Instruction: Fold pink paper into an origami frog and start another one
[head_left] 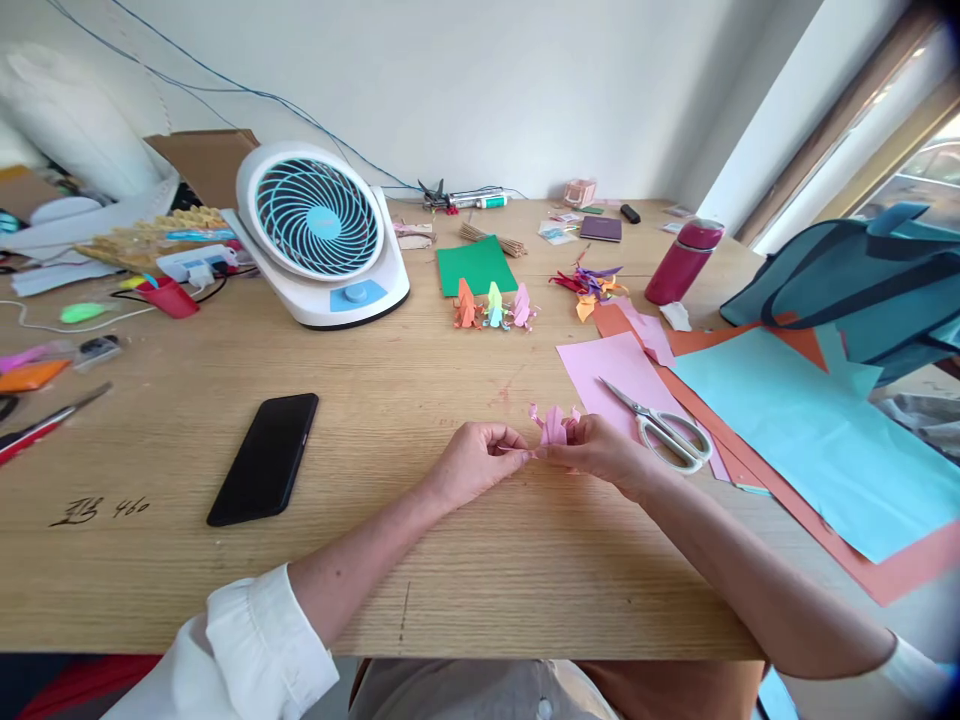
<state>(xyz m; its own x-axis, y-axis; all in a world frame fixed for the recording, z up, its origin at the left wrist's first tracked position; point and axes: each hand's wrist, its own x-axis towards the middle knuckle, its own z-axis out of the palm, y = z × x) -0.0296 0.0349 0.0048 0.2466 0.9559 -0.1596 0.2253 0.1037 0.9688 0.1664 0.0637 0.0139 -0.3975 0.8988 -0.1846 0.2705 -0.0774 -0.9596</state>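
1. From where I stand, the work is a small pink paper figure [553, 428], held just above or against the table [360, 600] near its front edge; I cannot tell whether it touches the wood.
2. Left hand [487, 460]: thumb and forefinger pinched together on a thin pink end at the figure's lower side.
3. Right hand [600, 450]: fingers closed on the figure's right side. The two hands nearly meet, fingertips close together.
4. Beyond the hands, three finished-looking figures stand in a row: an orange figure [465, 304], a pale green figure [494, 304] and a second pink figure [522, 305]. A green sheet [480, 262] lies just behind them.
5. Beside the right hand, scissors [686, 455] with pale handles lie partly on a pink sheet [592, 362].
6. Further right, a light blue sheet [817, 430] overlaps orange paper [862, 570]; a red bottle [684, 262] stands behind.
7. Left side: a black phone [262, 460] lies flat, well apart from the left hand; a white fan [322, 225] stands behind it.
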